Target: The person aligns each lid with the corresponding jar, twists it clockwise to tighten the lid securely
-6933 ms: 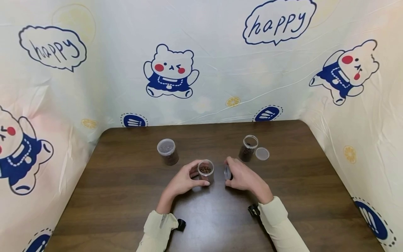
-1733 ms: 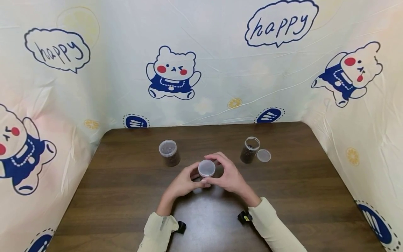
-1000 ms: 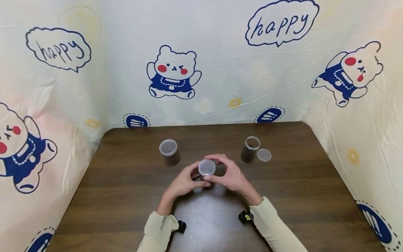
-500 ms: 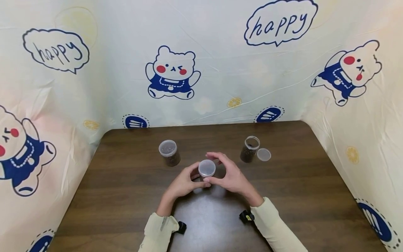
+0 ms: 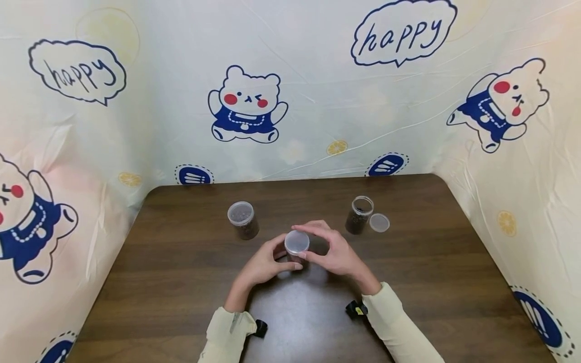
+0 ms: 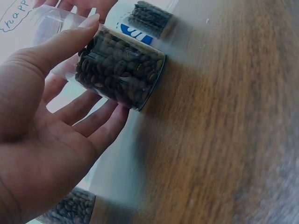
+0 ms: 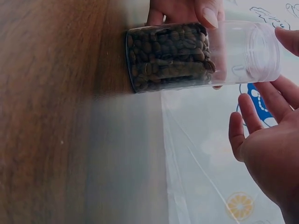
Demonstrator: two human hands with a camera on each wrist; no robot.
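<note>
A clear jar [image 7: 170, 56] about half full of coffee beans stands upright on the table, with its translucent lid [image 5: 297, 242] on top. My left hand [image 5: 262, 263] holds the jar's body from the left, thumb on the near side and fingers round the far side. From the right, my right hand [image 5: 336, 254] grips the lid at its edge between thumb and fingers. In the left wrist view the beans [image 6: 119, 67] show through the wall below my thumb.
On the brown table [image 5: 181, 282], a lidded jar of dark beans [image 5: 247, 227] stands at the back left. At the back right is a jar without its lid [image 5: 357, 222], and a loose lid [image 5: 379, 222] lies beside it. A printed cloth [image 5: 308, 111] surrounds the table.
Since the oldest frame, my right hand has brought the lid from the right onto the jar. During the last second its fingers shift slightly around the lid; my left hand keeps its place.
</note>
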